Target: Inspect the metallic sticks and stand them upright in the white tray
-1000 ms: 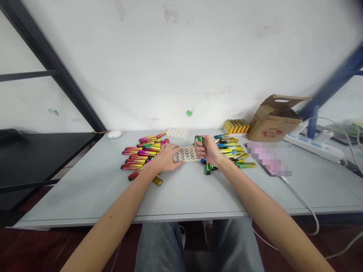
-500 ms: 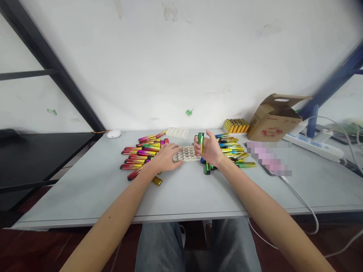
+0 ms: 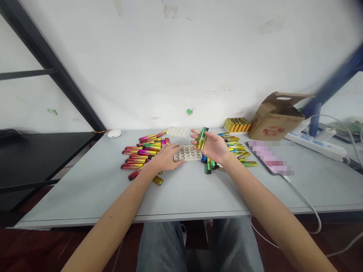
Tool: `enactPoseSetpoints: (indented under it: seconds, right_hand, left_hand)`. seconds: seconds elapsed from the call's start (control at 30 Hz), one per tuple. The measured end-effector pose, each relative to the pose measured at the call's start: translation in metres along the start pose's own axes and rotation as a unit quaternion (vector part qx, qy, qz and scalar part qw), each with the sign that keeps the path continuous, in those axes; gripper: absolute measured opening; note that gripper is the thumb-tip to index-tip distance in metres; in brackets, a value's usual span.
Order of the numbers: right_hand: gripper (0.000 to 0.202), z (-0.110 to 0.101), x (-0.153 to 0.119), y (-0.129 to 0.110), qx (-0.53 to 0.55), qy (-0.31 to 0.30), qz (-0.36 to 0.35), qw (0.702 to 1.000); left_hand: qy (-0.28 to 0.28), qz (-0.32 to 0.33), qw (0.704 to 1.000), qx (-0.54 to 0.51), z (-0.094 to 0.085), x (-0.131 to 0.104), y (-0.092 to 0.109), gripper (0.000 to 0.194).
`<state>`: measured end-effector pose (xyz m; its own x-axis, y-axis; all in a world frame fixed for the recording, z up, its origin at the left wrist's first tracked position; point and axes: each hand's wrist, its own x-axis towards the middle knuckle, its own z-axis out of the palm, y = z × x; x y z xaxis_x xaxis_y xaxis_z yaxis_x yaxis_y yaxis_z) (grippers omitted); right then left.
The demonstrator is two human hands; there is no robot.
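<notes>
My left hand [image 3: 167, 156] holds the left end of a white tray with rows of holes [image 3: 188, 154], its thumb at the near side and its fingers over the far part. Raised above the tray's right end, my right hand [image 3: 214, 145] has a green and gold lighter [image 3: 202, 139] between thumb and fingers, tilted, black top upward. Beside my left hand lies a pile of red, yellow and purple lighters [image 3: 136, 155]. Blue, green and gold lighters [image 3: 208, 166] lie beneath and around my right hand, which partly hides them.
A second white tray [image 3: 178, 132] lies near the wall. Several gold lighters stand packed in a block [image 3: 237, 125] beside an open cardboard box [image 3: 275, 122]. On the right are a phone [image 3: 266, 158] with a cable and a power strip [image 3: 317, 145]. A white case [image 3: 114, 133] sits at back left.
My right hand has turned palm-up and its fingers have loosened, with the lighter now tilted instead of nearly upright. The left hand stays on the tray.
</notes>
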<state>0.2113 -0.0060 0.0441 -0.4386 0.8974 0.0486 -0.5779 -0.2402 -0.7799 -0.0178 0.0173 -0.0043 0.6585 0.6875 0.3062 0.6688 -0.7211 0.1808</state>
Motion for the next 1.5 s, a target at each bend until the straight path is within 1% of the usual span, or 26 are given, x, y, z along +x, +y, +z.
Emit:
enactPoseSetpoints:
  seconds: [0.1,0.13,0.2,0.23,0.3,0.33,0.4,0.47,0.6,0.67,0.7,0.77,0.87,0.9,0.97,1.1,1.27,1.37,1.5]
  right_hand:
    - [0.029,-0.002,0.0,-0.002,-0.049,0.001,-0.017,0.999]
    - [0.03,-0.003,0.0,-0.003,-0.073,0.011,-0.029,0.997]
    - [0.033,-0.007,0.001,-0.005,-0.135,0.054,-0.057,0.988]
    - [0.036,-0.01,0.002,-0.006,-0.174,0.086,-0.075,0.978]
    - [0.043,-0.017,0.003,-0.009,-0.252,0.15,-0.113,0.949]
    - [0.045,-0.02,0.004,-0.011,-0.284,0.175,-0.132,0.934]
    - [0.047,-0.025,0.005,-0.013,-0.324,0.203,-0.167,0.909]
    - [0.046,-0.028,0.007,-0.012,-0.341,0.209,-0.198,0.895]
    - [0.046,-0.025,0.012,-0.003,-0.363,0.191,-0.252,0.877]
    - [0.04,-0.022,0.013,0.004,-0.383,0.176,-0.273,0.865]
    - [0.035,-0.021,0.013,0.007,-0.405,0.167,-0.28,0.854]
    - [0.026,-0.019,0.014,0.012,-0.473,0.148,-0.298,0.816]
    - [0.019,-0.023,0.016,0.017,-0.577,0.139,-0.327,0.735]
    - [0.019,-0.026,0.017,0.018,-0.601,0.141,-0.332,0.713]
    - [0.02,-0.033,0.02,0.02,-0.633,0.145,-0.327,0.686]
    - [0.022,-0.043,0.024,0.023,-0.668,0.147,-0.308,0.661]
    - [0.02,-0.044,0.026,0.024,-0.688,0.141,-0.305,0.643]
    - [0.021,-0.042,0.027,0.024,-0.69,0.142,-0.307,0.641]
    - [0.022,-0.041,0.027,0.025,-0.686,0.14,-0.302,0.647]
  left_hand:
    - [-0.005,0.001,1.0,0.005,-0.001,0.0,0.0,0.054]
    - [-0.008,0.001,1.0,0.004,-0.001,0.0,0.0,0.054]
    - [-0.014,0.0,1.0,0.002,-0.001,0.0,0.0,0.054]
    - [-0.017,0.0,1.0,0.001,-0.002,0.0,0.0,0.054]
    - [-0.024,-0.002,1.0,-0.001,-0.002,0.0,-0.001,0.055]
    - [-0.027,-0.004,1.0,-0.001,-0.002,0.0,-0.001,0.055]
    - [-0.031,-0.01,0.999,0.0,-0.003,0.0,-0.001,0.056]
    - [-0.034,-0.01,0.999,0.002,-0.003,0.0,-0.001,0.056]
    - [-0.03,-0.005,0.999,0.008,-0.003,0.001,0.001,0.055]
    - [-0.029,-0.004,1.0,0.009,-0.004,0.001,0.002,0.055]
    - [-0.029,-0.003,1.0,0.009,-0.004,0.001,0.002,0.055]
    - [-0.029,-0.002,1.0,0.006,-0.004,0.001,0.003,0.055]
    - [-0.029,-0.003,1.0,0.008,-0.005,0.001,0.003,0.054]
    - [-0.028,-0.004,1.0,0.01,-0.005,0.001,0.004,0.054]
    - [-0.029,-0.005,0.999,0.015,-0.006,0.0,0.004,0.054]
    - [-0.034,-0.014,0.999,0.021,-0.007,0.0,0.006,0.055]
    - [-0.038,-0.019,0.999,0.015,-0.007,0.0,0.007,0.053]
    - [-0.031,-0.013,0.999,0.013,-0.006,0.0,0.005,0.054]
    - [-0.034,-0.012,0.999,0.012,-0.004,0.0,0.003,0.057]
